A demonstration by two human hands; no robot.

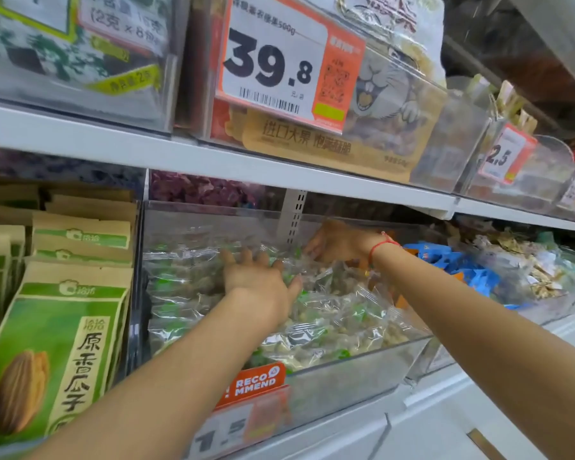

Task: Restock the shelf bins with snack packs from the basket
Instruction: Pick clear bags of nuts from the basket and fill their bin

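Both of a person's arms reach into a clear plastic shelf bin [346, 370] heaped with small transparent snack packs [329, 327] showing green print. The left hand [259, 280] lies flat on the pile, fingers [246, 257] spread and released. The right hand [336, 242], a red string bracelet [379, 245] at its wrist, reaches deeper toward the bin's back; its fingers are hidden, so their grip cannot be told. Green sunflower-seed bags [57, 343] stand just left of the bin.
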